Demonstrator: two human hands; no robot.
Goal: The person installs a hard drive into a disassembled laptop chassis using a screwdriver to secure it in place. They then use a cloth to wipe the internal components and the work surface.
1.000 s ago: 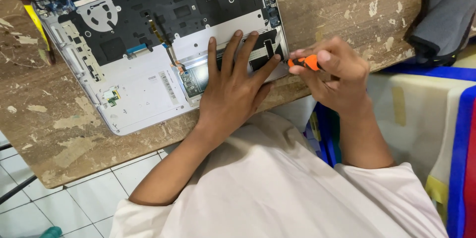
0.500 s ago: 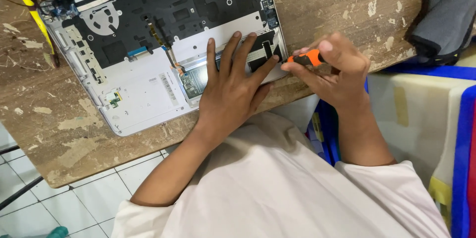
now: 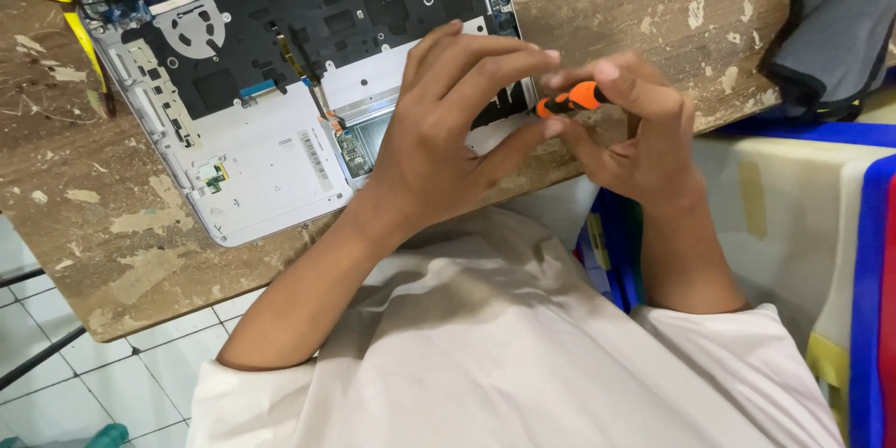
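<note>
Head view: right hand (image 3: 635, 131) clenched on slim orange-and-black screwdriver (image 3: 569, 99), left hand (image 3: 448, 131) arched, grip released, fingertips meeting the tool, above opened grey laptop (image 3: 271, 159) with dark board, on scuffed, flaking wooden worktop (image 3: 84, 224)

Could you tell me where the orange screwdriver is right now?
In the head view, right of centre: the screwdriver is pinched in the right hand, at the laptop's near right corner, touching the left hand's fingertips.
</note>
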